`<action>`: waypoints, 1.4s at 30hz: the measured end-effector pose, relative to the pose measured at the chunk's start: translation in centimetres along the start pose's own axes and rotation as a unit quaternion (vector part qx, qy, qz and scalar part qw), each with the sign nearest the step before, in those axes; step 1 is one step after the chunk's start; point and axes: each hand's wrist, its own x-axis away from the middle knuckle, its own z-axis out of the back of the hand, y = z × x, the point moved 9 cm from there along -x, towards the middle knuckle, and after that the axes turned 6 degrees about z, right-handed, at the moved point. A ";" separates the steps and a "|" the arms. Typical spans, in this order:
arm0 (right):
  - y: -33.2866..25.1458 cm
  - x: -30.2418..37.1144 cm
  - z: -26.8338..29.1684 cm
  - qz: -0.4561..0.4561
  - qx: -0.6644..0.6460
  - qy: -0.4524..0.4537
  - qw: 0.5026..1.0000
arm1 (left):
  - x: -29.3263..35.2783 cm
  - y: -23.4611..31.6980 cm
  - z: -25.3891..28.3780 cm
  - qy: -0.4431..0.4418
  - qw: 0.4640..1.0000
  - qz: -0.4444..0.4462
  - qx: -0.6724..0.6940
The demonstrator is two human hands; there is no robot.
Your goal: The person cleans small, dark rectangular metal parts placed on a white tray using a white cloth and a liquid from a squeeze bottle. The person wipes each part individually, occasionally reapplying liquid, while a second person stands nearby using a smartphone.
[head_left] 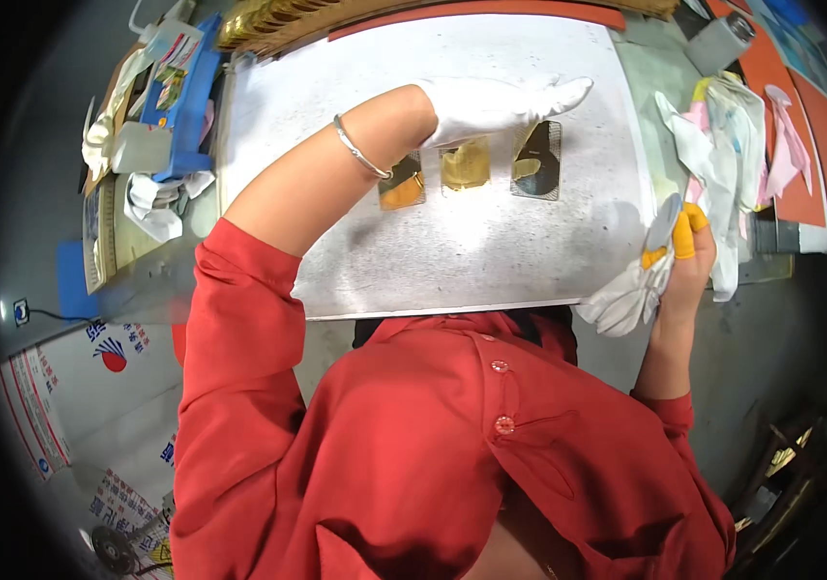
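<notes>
item 1: left hand (pixel 501 106), in a white work glove; fingers straight and close together, pointing to 3 o'clock, no grip visible; its underside is hidden. raised so, it presumably stays clear of the work below.

item 2: right hand (pixel 692 237), at 4 o'clock, yellow finger cots on; closed on a loose white glove (pixel 624 298) that droops toward 8 o'clock, seemingly pinched at one end so the rest hangs free. a grey oval flap (pixel 664 220) shows at the grip; whether part of the glove, cannot tell.

item 3: three rectangular pieces, row across the dial's centre on a white panel (pixel 472 271): orange-patched piece (pixel 401 195) toward 9, partly under the forearm; gold piece (pixel 466 166) in the middle; dark piece (pixel 536 166) toward 3. gaps probably keep them from overlapping; the pale ground likely makes them easy to see.

item 4: blue tray (pixel 193 126), at 10 o'clock; white cloth (pixel 735 145) and pink cloth (pixel 787 145), at 3 o'clock, apparently set aside to leave the centre free.
</notes>
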 end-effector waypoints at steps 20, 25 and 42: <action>-0.2 0.0 0.0 -0.002 -0.039 0.008 0.999 | -4.3 3.8 -2.3 0.163 0.980 -0.066 -0.090; 0.1 -0.1 0.4 -0.001 -0.040 0.004 0.999 | -4.6 3.6 -1.7 0.198 0.977 -0.080 -0.028; -2.3 -0.2 -12.3 -0.068 -0.267 -0.157 0.948 | 4.1 -1.4 -12.3 -0.017 0.980 -0.030 0.198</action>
